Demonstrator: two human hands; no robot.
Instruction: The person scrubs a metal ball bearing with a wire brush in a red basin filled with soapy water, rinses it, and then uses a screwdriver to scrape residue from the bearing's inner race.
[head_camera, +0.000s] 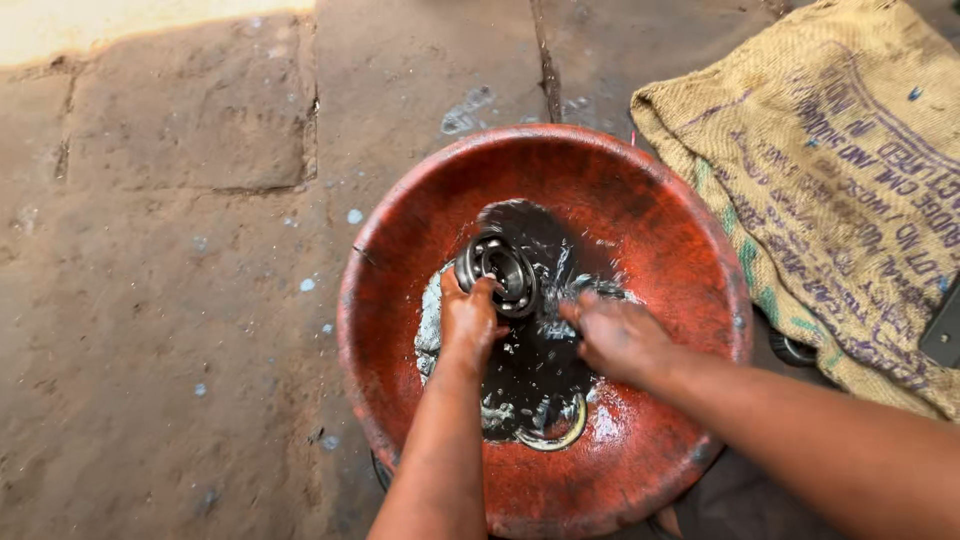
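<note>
Left hand (468, 318) has its grip clenched on a ball bearing (499, 272), held up at the dark liquid's far edge in the red basin (660, 215); right hand (612, 335) dips beside, grip unclear.

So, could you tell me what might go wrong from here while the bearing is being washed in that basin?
The left hand grips the ball bearing with wet, oily fingers, so it could slip into the dark liquid. The right hand is blurred over the liquid, so splashes could cross the red basin rim onto the burlap sack. A metal ring lies half submerged and could be overlooked.
</note>
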